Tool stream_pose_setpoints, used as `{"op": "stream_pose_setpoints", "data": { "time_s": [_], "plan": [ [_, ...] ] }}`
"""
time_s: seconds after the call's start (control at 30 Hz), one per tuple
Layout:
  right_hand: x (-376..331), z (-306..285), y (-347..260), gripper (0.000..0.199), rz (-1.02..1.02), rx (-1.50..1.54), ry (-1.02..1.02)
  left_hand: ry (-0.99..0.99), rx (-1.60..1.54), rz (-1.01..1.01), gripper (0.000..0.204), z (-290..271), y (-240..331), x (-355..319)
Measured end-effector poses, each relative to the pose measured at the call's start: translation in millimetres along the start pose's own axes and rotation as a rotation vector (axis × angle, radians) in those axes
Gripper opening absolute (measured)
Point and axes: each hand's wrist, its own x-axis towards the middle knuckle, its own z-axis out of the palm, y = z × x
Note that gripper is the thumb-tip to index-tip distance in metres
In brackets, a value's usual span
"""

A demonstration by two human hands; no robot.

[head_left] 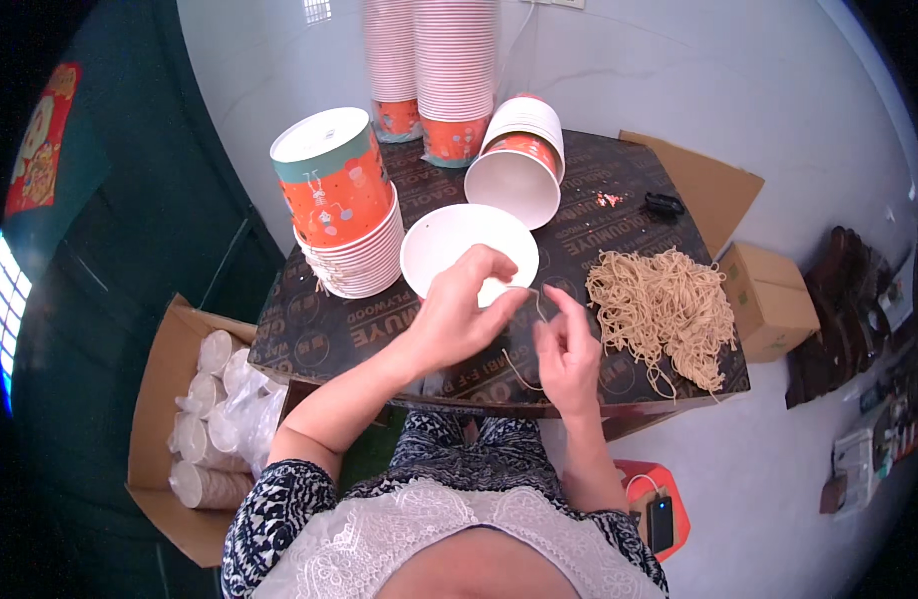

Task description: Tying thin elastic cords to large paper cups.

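Note:
In front of me a white paper tub (pixel 441 235) stands with its open mouth up, near the middle of the dark plywood table (pixel 379 334). My left hand (pixel 459 309) reaches over its near rim, thumb and fingers closed in a pinch on a thin tan cord (pixel 522 375). At the tub's right side, my right hand (pixel 569 354) is closed with the fingertips at the same cord, whose tail hangs down between the hands. A tangled heap of tan cord (pixel 664 314) lies to the right of my right hand. The tub's near side is hidden behind my left hand.
Left of the tub, an upside-down orange-and-teal tub (pixel 329 190) tops nested tubs (pixel 357 255) with cord on them. Tall wrapped stacks (pixel 457 70) and tipped-over tubs (pixel 514 180) are behind. Cartons (pixel 768 299) flank the table; a phone (pixel 661 524) lies on a red stool (pixel 679 499).

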Motion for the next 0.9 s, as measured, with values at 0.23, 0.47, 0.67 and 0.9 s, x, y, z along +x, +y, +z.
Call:
{"op": "stream_pose_setpoints", "data": {
  "time_s": [0.23,0.47,0.67,0.9],
  "plan": [
    [13.9,23.4,-2.7,0.018,-0.094,-0.024,-0.030,0.309,0.057,0.251,0.033,-4.3,16.4,-55.7],
    [11.9,5.9,29.5,0.015,-0.029,0.124,0.101,0.543,0.353,-0.056,0.015,-38.6,-27.0,-122.0],
    [-2.2,6.7,42.6,0.021,0.299,0.527,0.276,0.580,0.613,-0.227,0.010,-65.3,-76.5,-164.4],
    [-11.8,9.3,55.2,0.024,0.378,0.734,0.249,0.540,0.745,-0.262,0.011,-56.6,-82.9,-158.4]
  ]
}}
